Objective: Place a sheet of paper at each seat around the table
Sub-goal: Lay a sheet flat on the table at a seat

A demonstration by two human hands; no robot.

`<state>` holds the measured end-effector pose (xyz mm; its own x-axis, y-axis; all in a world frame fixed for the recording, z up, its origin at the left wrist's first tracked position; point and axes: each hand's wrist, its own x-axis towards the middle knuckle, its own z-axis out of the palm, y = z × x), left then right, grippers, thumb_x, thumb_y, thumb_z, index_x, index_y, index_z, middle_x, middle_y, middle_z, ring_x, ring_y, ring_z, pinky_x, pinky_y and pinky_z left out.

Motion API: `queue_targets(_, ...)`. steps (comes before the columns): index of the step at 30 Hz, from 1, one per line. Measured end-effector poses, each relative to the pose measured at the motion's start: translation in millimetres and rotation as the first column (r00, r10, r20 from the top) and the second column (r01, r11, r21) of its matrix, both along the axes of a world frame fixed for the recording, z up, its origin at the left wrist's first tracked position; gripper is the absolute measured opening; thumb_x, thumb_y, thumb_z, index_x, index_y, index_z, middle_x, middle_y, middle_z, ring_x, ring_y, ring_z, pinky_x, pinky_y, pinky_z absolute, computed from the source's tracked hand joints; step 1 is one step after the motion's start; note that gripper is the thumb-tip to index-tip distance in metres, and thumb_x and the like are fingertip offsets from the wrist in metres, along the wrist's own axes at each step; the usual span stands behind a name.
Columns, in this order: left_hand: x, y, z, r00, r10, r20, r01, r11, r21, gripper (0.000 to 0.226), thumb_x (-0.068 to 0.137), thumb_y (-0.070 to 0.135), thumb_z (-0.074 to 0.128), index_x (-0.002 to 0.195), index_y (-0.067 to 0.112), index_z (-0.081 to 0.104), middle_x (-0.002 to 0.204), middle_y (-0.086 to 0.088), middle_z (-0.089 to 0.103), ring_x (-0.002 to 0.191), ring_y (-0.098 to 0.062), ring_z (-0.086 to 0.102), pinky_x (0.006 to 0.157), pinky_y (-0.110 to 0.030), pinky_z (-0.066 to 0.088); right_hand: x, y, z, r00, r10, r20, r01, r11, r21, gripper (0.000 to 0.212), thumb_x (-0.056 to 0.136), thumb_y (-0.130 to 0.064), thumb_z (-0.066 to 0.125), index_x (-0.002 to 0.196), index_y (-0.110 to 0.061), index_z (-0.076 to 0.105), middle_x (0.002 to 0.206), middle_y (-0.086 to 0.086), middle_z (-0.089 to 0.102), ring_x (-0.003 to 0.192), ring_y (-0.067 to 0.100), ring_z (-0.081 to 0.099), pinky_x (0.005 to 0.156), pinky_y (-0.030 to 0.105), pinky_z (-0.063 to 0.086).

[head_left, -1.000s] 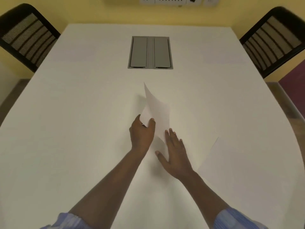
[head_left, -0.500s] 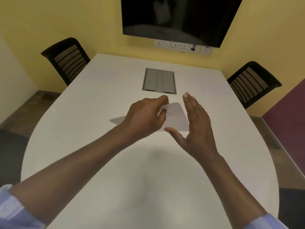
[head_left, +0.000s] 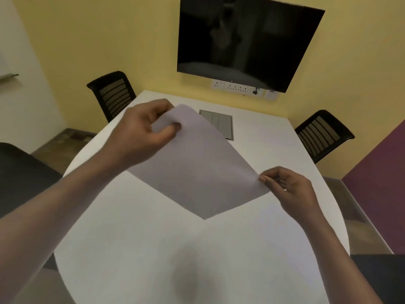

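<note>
Counter (head_left: 135, 249) takes up most of the lower frame: white, rounded at the near end, running off twd the yellow wall. Black screen (head_left: 247, 40) is up on that wall, switched off, only dim reflections in it.

Sheet of paper (head_left: 197, 172) is the action. It's in the air over the middle of the counter, stretched b/w both hands, turned like a diamond w/ one corner pointing down at the near end. Can't tell if that low corner brushes the surface. Top corner curls over on the L side.

Two black mesh-back chairs sit at the far end: left chair (head_left: 114, 95) by the far-L corner, right chair (head_left: 322, 134) by the far-R edge, both just beside the counter.

Left hand (head_left: 140, 132) is raised high and pinches the sheet's upper corner, thumb on the near face and fingers (head_left: 157, 108) curled round behind it. Right hand (head_left: 289, 189) is lower and grips the R corner b/w thumb and fingertips, the rest of the fingers loosely curled in.

Grey hatch (head_left: 221, 121) is set flush in the counter top, its near-L part hidden behind the sheet. Socket strip (head_left: 238, 86) runs along the wall right under the screen, w/ one dark plug in it.
</note>
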<state>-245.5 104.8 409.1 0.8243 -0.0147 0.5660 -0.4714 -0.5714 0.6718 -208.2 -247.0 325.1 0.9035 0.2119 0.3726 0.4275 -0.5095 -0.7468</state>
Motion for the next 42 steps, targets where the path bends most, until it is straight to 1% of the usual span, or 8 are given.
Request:
queue_targets(5, -25, 22, -29, 0.987, -0.071, -0.143, 0.003, 0.904, -0.428, 0.019, 0.086, 0.025, 0.073, 0.105, 0.022, 0.074, 0.101, -0.004, 0.078, 0.09, -0.028, 0.075, 0.08, -0.05, 0.061, -22, 7, -22, 0.963, 0.13, -0.238, -0.013, 0.898, 0.44, 0.026, 0.086, -0.032, 0.071, 0.106, -0.017, 0.074, 0.105, 0.004, 0.078, 0.095, 0.018, 0.072, 0.081, 0.031, 0.059)
queue_targets(7, -32, 30, -39, 0.983, -0.052, -0.174, -0.052, 0.838, -0.543, 0.025, 0.085, 0.024, 0.075, 0.109, 0.021, 0.073, 0.106, -0.004, 0.078, 0.094, -0.027, 0.075, 0.081, -0.045, 0.06, -24, 21, -27, 0.943, 0.176, -0.282, -0.001, 0.849, 0.528, 0.019, 0.085, -0.03, 0.071, 0.1, -0.019, 0.074, 0.106, 0.006, 0.077, 0.096, 0.021, 0.071, 0.083, 0.035, 0.057)
queue_targets(10, -35, 45, -54, 0.976, 0.009, -0.218, -0.157, 0.723, -0.673, 0.023, 0.088, 0.015, 0.075, 0.11, 0.021, 0.072, 0.106, 0.0, 0.078, 0.095, -0.022, 0.075, 0.076, -0.033, 0.061, -25, 42, -34, 0.905, 0.226, -0.359, 0.011, 0.833, 0.553, 0.015, 0.083, -0.035, 0.074, 0.092, -0.023, 0.074, 0.103, 0.005, 0.076, 0.092, 0.021, 0.07, 0.086, 0.039, 0.053)
queue_targets(15, -24, 81, -87, 0.937, 0.104, -0.334, -0.327, 0.594, -0.735, 0.01, 0.09, 0.017, 0.073, 0.097, 0.025, 0.074, 0.101, 0.003, 0.079, 0.096, -0.02, 0.074, 0.087, -0.039, 0.058, -7, 87, -42, 0.878, 0.218, -0.426, 0.048, 0.846, 0.532, 0.012, 0.088, -0.031, 0.073, 0.093, -0.02, 0.074, 0.101, 0.007, 0.075, 0.09, 0.021, 0.068, 0.083, 0.039, 0.053)
queue_targets(19, -7, 119, -128, 0.878, -0.034, -0.478, -0.404, 0.485, -0.775, 0.023, 0.09, 0.025, 0.073, 0.113, 0.02, 0.072, 0.11, 0.001, 0.078, 0.101, -0.023, 0.074, 0.088, -0.039, 0.056, 25, 137, -47, 0.88, 0.117, -0.46, 0.152, 0.849, 0.506, 0.007, 0.091, -0.028, 0.072, 0.088, -0.022, 0.073, 0.091, 0.0, 0.075, 0.08, 0.014, 0.066, 0.074, 0.031, 0.05)
queue_targets(24, 14, 164, -200, 0.774, -0.072, -0.63, -0.54, 0.446, -0.714, 0.018, 0.09, 0.021, 0.072, 0.108, 0.02, 0.071, 0.102, 0.002, 0.079, 0.096, -0.027, 0.072, 0.08, -0.039, 0.057, 84, 210, -76, 0.846, 0.042, -0.531, 0.209, 0.891, 0.404, 0.009, 0.09, -0.028, 0.073, 0.088, -0.02, 0.073, 0.079, -0.007, 0.074, 0.068, 0.009, 0.064, 0.064, 0.026, 0.051)
queue_targets(35, 82, 263, -333, 0.51, 0.175, -0.842, -0.818, 0.401, -0.412, 0.01, 0.092, 0.02, 0.069, 0.088, 0.028, 0.064, 0.094, 0.011, 0.069, 0.086, -0.015, 0.065, 0.062, -0.025, 0.046, 202, 355, -213, 0.65, -0.048, -0.758, 0.188, 0.977, 0.099, 0.008, 0.09, -0.025, 0.07, 0.093, -0.02, 0.074, 0.092, 0.0, 0.077, 0.083, 0.022, 0.07, 0.077, 0.039, 0.058)
queue_targets(42, 109, 287, -405, 0.306, 0.287, -0.908, -0.885, 0.437, -0.16, 0.015, 0.092, 0.023, 0.067, 0.104, 0.015, 0.068, 0.102, -0.004, 0.072, 0.097, -0.03, 0.067, 0.09, -0.048, 0.056, 237, 400, -290, 0.573, -0.112, -0.812, 0.157, 0.987, -0.025, 0.008, 0.09, -0.024, 0.069, 0.088, -0.017, 0.073, 0.088, 0.003, 0.074, 0.078, 0.023, 0.065, 0.073, 0.034, 0.052)
